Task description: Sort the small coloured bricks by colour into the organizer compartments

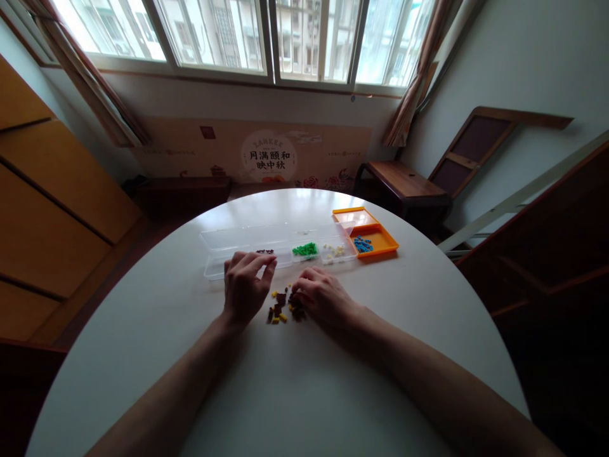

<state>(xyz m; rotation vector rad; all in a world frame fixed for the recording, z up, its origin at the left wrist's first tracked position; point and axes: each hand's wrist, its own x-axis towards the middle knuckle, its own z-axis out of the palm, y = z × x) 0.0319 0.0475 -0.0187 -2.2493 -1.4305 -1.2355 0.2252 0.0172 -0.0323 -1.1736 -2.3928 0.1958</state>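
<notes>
A small heap of dark brown and yellow bricks lies on the round white table between my hands. My left hand hovers left of the heap with its fingers curled and pinched toward the clear tray; what it pinches is too small to name. My right hand rests on the right side of the heap, fingers bent onto the bricks. Behind them stands a long clear compartment tray with dark brown bricks, green bricks and pale bricks in separate sections.
An orange tray with blue bricks stands at the clear tray's right end. Beyond the table are a window, a printed cardboard panel, a wooden cabinet on the left and a folding wooden chair on the right.
</notes>
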